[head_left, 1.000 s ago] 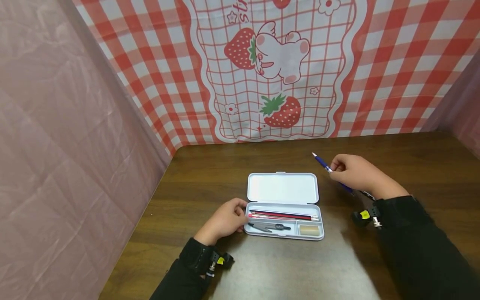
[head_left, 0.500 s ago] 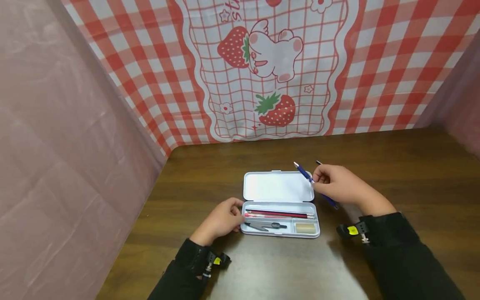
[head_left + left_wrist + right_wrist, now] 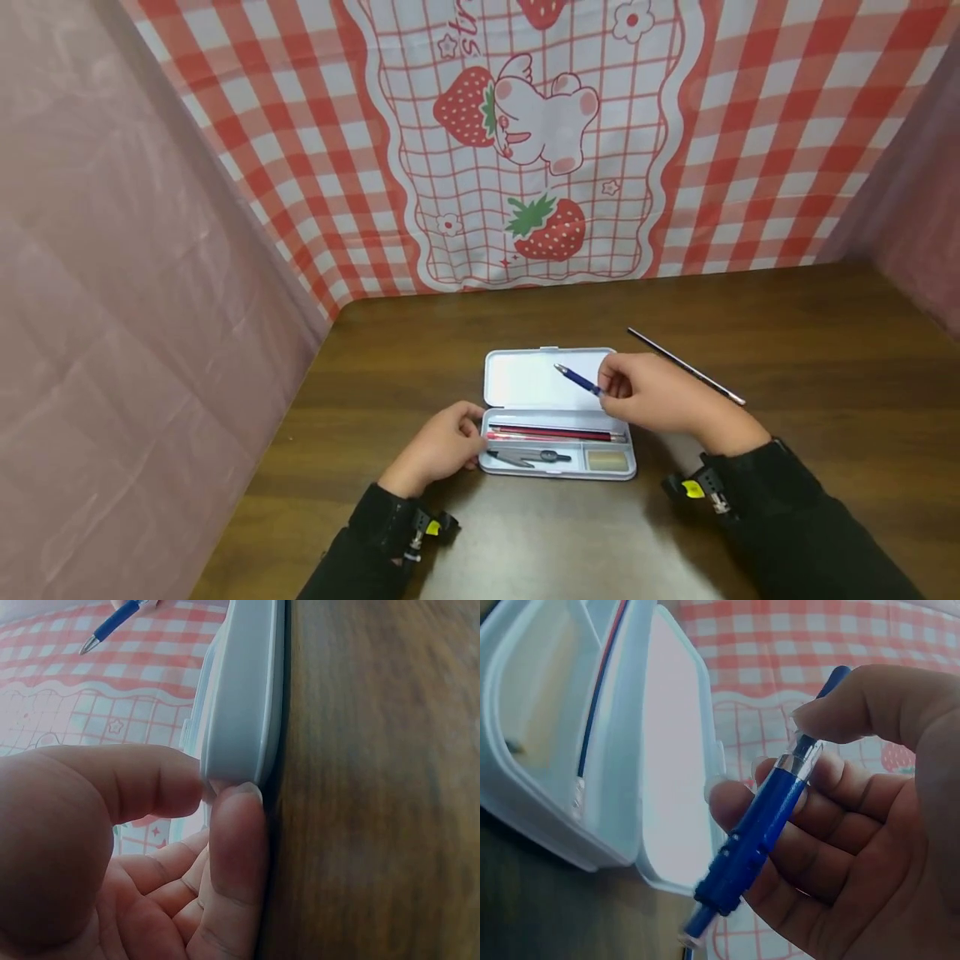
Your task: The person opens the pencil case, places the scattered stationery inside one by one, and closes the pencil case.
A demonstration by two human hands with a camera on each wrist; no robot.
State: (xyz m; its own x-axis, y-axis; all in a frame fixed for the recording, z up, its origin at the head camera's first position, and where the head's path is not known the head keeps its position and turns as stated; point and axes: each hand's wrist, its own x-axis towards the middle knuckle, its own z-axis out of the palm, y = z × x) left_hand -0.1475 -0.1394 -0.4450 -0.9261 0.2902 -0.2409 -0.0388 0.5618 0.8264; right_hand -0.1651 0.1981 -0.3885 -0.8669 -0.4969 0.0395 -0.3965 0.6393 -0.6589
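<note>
My right hand (image 3: 660, 396) pinches a blue ballpoint pen (image 3: 576, 378) between thumb and fingers, over the raised lid of a white pencil case (image 3: 517, 379). Its silver tip points up and left in the head view. Close up in the right wrist view, the pen (image 3: 754, 832) shows a ribbed grip and a silver band. My left hand (image 3: 442, 442) holds the case's left end; thumb and finger lie on its corner in the left wrist view. Inside the case lie red-and-black pencils (image 3: 555, 432), a drawing compass (image 3: 551, 456) and a beige eraser (image 3: 606, 460).
A dark, thin pencil (image 3: 712, 386) lies aslant on the wooden table (image 3: 555, 542), partly behind the right hand. At the back hangs a red-checked strawberry cloth (image 3: 337, 167), with a pink curtain (image 3: 150, 317) on the left.
My right hand has brought the pen left and nearer, from the table right of the case to over its lid. The thin pencil is now more exposed. The left hand stays at the case.
</note>
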